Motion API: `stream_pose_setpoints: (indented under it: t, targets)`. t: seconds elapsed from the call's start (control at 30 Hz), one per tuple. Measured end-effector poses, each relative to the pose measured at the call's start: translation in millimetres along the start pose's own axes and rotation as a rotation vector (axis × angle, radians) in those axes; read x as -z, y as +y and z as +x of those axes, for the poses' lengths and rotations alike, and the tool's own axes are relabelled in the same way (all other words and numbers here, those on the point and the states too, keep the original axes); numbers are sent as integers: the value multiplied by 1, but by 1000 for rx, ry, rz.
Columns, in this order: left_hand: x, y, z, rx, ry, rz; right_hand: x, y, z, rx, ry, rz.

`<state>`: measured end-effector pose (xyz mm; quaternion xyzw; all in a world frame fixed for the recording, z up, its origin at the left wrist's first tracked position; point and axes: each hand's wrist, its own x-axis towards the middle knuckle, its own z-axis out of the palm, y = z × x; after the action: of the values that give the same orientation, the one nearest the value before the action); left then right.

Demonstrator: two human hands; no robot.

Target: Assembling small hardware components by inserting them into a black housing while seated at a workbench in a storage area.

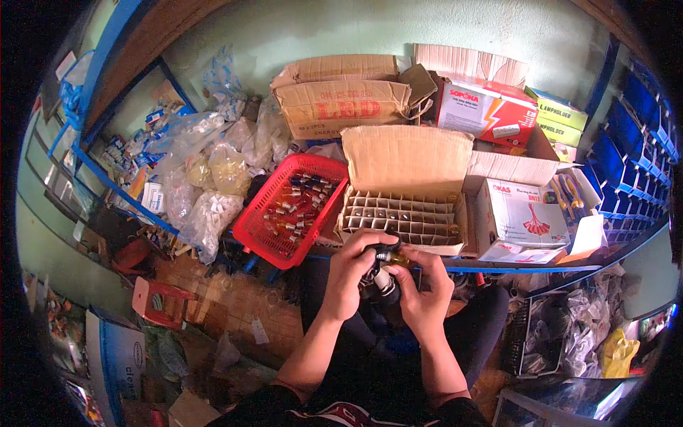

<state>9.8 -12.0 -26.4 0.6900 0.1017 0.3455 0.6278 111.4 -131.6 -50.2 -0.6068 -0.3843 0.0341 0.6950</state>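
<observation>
My hands meet over my lap, at the near edge of the shelf. My left hand [345, 279] is closed around a dark lamp socket [385, 254] with a metallic part showing. From the right, the fingers of my right hand [428, 290] pinch a small yellowish glass bulb [400, 260] against the socket; whether it is seated cannot be made out. Below it hangs a white-and-black piece [385, 282], partly hidden by the fingers. Just beyond my hands stands an open cardboard box [407, 153] with a divider grid, where several cells hold bulbs. A red plastic basket [249, 231] with loose small bulbs sits to its left.
Clear plastic bags [213, 164] pile up at the left. Behind stand a large brown carton [341, 99] and a red-and-white box [477, 114]. A white box [519, 220] and pliers [569, 192] lie right. Blue bins [633, 156] line the right wall; a red stool [160, 302] stands below left.
</observation>
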Motion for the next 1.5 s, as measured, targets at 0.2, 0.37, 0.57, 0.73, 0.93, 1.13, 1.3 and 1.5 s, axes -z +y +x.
stream_pose_setpoints:
  t: [0.2, 0.37, 0.57, 0.73, 0.93, 1.13, 1.3, 1.5]
  targets:
    - [0, 21, 0, -49, -154, 167, 9, -4, 4, -109, 56, 12]
    - [2, 5, 1, -207, -143, 375, 11, 7, 0, -169, 14, 71]
    - [-9, 5, -6, -193, -109, 435, 22, 7, 6, -333, -18, 209]
    - [-10, -5, -6, -124, -48, 426, 17, 3, 8, -267, -51, 174]
    - [-12, -4, -5, -74, -18, 361, 24, 10, 12, -43, -112, 102]
    - [-14, 1, -9, -27, 17, 267, 25, 10, 13, 105, -138, 213]
    - [-16, 8, -7, -86, 17, 322, 23, 0, 6, -215, -61, 378]
    - [-12, 3, -6, -191, 81, 372, 23, -3, 9, -46, -157, 142]
